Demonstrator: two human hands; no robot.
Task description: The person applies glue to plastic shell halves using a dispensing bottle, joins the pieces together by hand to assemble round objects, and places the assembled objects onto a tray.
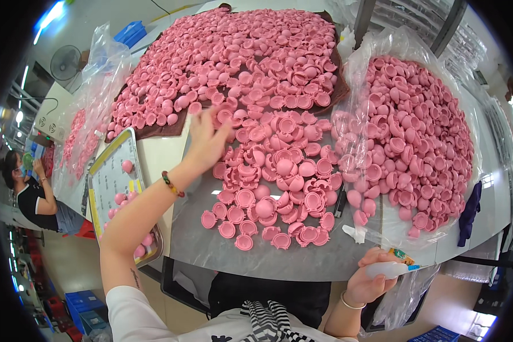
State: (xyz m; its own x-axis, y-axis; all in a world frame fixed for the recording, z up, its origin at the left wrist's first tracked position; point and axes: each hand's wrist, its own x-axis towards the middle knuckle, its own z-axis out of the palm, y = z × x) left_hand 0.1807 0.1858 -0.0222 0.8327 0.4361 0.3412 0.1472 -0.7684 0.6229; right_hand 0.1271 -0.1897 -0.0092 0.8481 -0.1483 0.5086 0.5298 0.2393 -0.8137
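Observation:
My left hand [207,142] reaches over the near edge of the big pink heap, slightly smeared by motion. Its thumb and fingers look apart, and I make out nothing held between them. Right beside it lie pink plastic half-shells [245,198], loosely spread on the grey tabletop, some cup side up and some dome up. My right hand [366,279] is closed round a small white squeeze bottle [385,269] with a blue nozzle tip pointing right, held at the table's front edge.
A large heap of pink half-shells [239,51] lies on a brown cloth at the back. To the right is a clear plastic bag [419,142] full of them. A tray [105,188] with pink balls stands left. A co-worker [37,196] sits far left.

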